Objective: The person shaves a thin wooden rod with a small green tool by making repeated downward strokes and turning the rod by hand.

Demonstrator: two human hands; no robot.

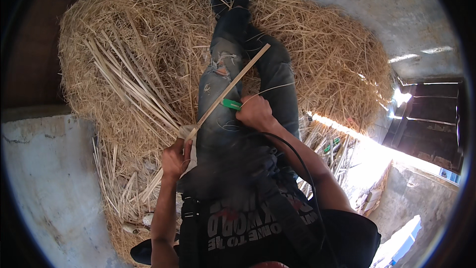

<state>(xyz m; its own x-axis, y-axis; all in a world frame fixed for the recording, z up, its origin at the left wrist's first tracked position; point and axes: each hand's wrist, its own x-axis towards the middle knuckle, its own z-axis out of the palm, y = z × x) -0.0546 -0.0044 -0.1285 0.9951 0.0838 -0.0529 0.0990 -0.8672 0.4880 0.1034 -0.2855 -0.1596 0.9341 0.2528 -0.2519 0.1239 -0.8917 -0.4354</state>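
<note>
My left hand (176,160) is closed around the lower end of a long, flat bamboo strip (233,85). The strip slants up and to the right across my jeans. A pale cloth-like piece (187,132) lies by my left fingers, partly hidden. In my closed right hand (256,112) is a green cutter knife (231,103), whose green end points left and meets the strip near its middle. I cannot make out its blade. A thin, curled shaving (270,89) loops out beside the right hand.
Bamboo strips (134,84) lie bundled on the straw (144,15) to the left. My outstretched legs (223,59) rest over the straw. A second green object (331,145) lies among sticks at right. Concrete walls (39,168) and a dark slatted opening (426,119) border the space.
</note>
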